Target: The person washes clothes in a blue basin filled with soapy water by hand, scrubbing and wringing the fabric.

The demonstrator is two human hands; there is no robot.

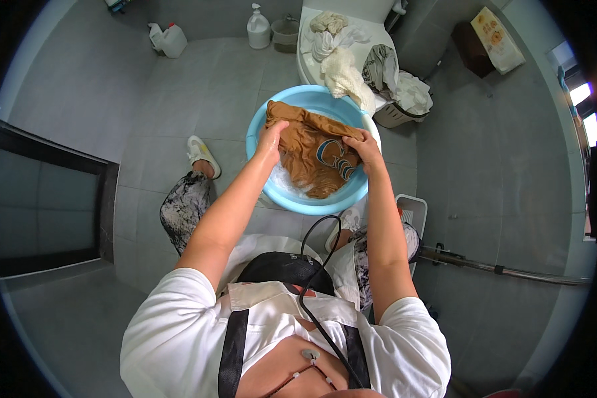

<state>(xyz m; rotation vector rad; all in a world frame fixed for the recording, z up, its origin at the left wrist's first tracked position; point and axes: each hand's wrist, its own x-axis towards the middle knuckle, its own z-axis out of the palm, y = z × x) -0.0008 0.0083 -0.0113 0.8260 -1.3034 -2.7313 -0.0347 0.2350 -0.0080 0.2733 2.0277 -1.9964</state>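
A brown garment (304,151) with a large blue-and-white print is spread in a round light-blue basin (300,205), its lower part lying in sudsy water (286,180). My left hand (272,139) is closed on the garment's left edge, just inside the rim. At the right edge my right hand (365,150) grips the cloth between thumb and fingers. A thick fold of the cloth runs between both hands along the far side, raised above the water. Whether it is a shirt or a sweatshirt I cannot tell.
Behind the basin is a white toilet (306,60) with several garments on it; a cream knit cloth (343,74) hangs to the basin's rim. A laundry basket (395,117) stands at the right. White pump bottle (259,28) and jug (172,41) sit by the back wall.
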